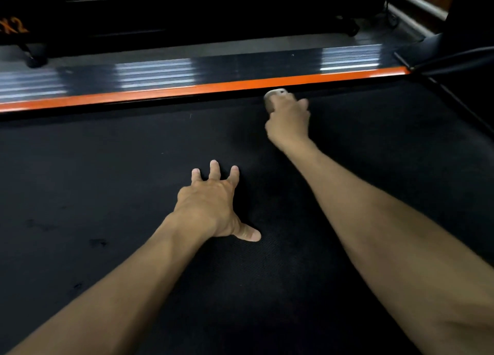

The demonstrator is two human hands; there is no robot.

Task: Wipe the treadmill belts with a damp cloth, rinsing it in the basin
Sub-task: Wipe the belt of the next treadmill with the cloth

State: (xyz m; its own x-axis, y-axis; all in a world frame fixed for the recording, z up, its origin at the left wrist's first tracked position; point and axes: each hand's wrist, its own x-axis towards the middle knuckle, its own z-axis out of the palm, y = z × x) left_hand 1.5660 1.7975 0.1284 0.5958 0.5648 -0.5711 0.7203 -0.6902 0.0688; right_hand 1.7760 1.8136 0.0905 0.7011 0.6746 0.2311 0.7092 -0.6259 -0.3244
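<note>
The biggest risk sits under your whole weight: the treadmill belt (133, 181) is a broad black textured surface that can roll, and your left hand (211, 207) is braced on it with fingers spread and straight, fingertips and thumb pressing down, gripping nothing. If you lean harder while reaching, the belt may creep and take that support out from under you. Next, the side rail (240, 63) with its orange edge strip (187, 88) runs right along the far edge of the belt, and your right hand (288, 122) is working up against the dark gap between them; push too far and the cloth, or a fingertip, could catch in that gap. A sopping cloth could also send water down there, though I can't tell how wet it is. The smallest thing is the cloth (271, 98) itself: a pale, bunched wad, blurred, with only a bit showing past your knuckles. Your right fingers are curled round it, holding it on the belt just beside the orange strip. Bunched so tightly it covers little belt per stroke, so patches may be missed. No basin is in view.
</note>
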